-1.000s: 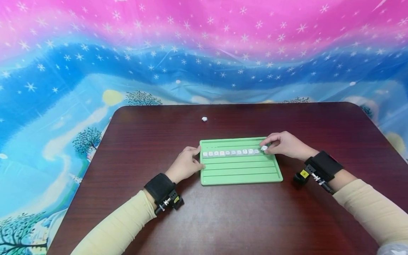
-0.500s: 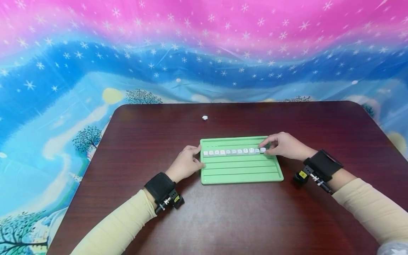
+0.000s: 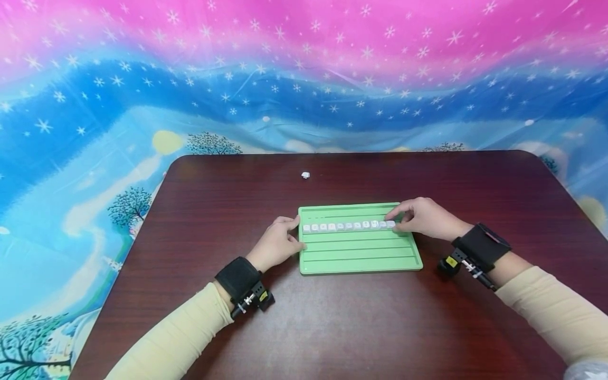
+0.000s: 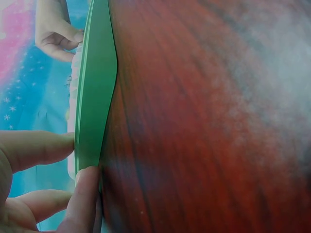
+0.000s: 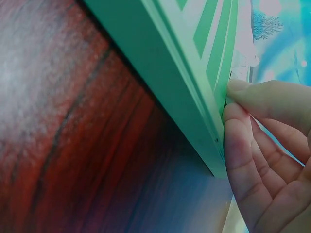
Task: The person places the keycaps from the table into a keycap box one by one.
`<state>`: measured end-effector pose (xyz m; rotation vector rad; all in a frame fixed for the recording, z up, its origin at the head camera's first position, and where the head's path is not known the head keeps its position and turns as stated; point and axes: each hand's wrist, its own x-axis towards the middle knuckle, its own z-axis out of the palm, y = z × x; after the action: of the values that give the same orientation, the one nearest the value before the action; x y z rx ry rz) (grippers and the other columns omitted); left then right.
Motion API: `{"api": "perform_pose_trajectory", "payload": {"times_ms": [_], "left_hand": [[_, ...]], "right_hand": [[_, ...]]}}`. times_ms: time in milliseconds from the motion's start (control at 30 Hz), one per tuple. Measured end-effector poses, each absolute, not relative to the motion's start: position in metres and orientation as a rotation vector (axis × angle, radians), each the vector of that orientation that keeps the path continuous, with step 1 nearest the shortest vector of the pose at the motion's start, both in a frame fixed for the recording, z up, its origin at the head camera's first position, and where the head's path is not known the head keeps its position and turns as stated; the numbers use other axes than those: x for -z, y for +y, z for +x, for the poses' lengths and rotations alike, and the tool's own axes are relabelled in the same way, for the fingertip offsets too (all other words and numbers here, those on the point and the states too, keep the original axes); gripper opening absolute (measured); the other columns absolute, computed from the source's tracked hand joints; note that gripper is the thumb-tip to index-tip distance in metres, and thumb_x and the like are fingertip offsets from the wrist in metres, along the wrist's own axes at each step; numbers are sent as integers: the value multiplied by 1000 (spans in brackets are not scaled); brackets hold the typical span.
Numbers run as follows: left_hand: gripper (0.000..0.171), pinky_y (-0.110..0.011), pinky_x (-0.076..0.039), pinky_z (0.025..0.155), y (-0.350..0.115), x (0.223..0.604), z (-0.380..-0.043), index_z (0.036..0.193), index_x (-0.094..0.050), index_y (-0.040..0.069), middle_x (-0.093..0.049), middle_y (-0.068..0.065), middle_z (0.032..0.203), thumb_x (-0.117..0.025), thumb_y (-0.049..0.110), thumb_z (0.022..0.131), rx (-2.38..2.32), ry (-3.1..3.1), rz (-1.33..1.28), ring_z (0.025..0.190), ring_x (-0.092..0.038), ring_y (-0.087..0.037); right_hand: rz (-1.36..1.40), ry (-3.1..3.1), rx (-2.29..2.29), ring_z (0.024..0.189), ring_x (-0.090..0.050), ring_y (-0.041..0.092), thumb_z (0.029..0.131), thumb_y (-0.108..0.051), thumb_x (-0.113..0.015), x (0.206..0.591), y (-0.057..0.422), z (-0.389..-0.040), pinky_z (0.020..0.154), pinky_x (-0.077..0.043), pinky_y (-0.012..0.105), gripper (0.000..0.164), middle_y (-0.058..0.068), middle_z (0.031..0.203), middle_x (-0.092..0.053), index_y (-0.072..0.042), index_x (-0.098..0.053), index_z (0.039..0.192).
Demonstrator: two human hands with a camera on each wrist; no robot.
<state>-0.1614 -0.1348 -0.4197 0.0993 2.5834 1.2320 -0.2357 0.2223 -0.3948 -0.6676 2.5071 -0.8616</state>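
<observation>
A light green tray with raised ridges lies on the table. Across it runs a row of white and pale grey keycaps. My left hand holds the tray's left edge, with thumb and fingers against the rim; the left wrist view shows the fingertips on its side. At the row's right end, my right hand pinches the last keycap between thumb and index finger. That keycap sits in line with the others. In the right wrist view the fingers largely hide it.
One more white keycap lies apart on the dark wooden table, behind the tray. A patterned pink and blue cloth hangs behind the table's far edge.
The keycap in my right hand has come down and slightly left, from tilted above the row to level at its end. My left hand keeps its place on the tray.
</observation>
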Motion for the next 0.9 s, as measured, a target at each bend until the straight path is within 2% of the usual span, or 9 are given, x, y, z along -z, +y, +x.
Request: {"api": "perform_pose_trajectory", "payload": {"times_ms": [200,433,900], "left_hand": [[75,-27,-49,71,-135,420,-161,154,-40,-1,-44,-20,148,-78,7,91,-1243,2580,103,80,-58,-13],[75,-26,-50,72,-135,421,-162,154,-39,-1,-45,-20,148,-78,7,90,-1248,2574,97,80,-58,-13],[75,-28,-50,71,-135,420,-161,154,-40,-1,-44,-20,149,-79,8,90,-1249,2574,115,80,-58,-14]], "right_hand": [[-709,2551,843,83,-67,16,91,-6,-76,397,223,-235,73,-53,33,27,15,122,-69,-4,-77,118],[-742,2575,810,84,-67,15,92,-3,-74,397,222,-234,74,-55,34,24,19,125,-66,-4,-78,115],[-754,2572,807,87,-65,16,93,-6,-74,396,221,-232,76,-55,35,25,17,126,-66,-5,-76,119]]}}
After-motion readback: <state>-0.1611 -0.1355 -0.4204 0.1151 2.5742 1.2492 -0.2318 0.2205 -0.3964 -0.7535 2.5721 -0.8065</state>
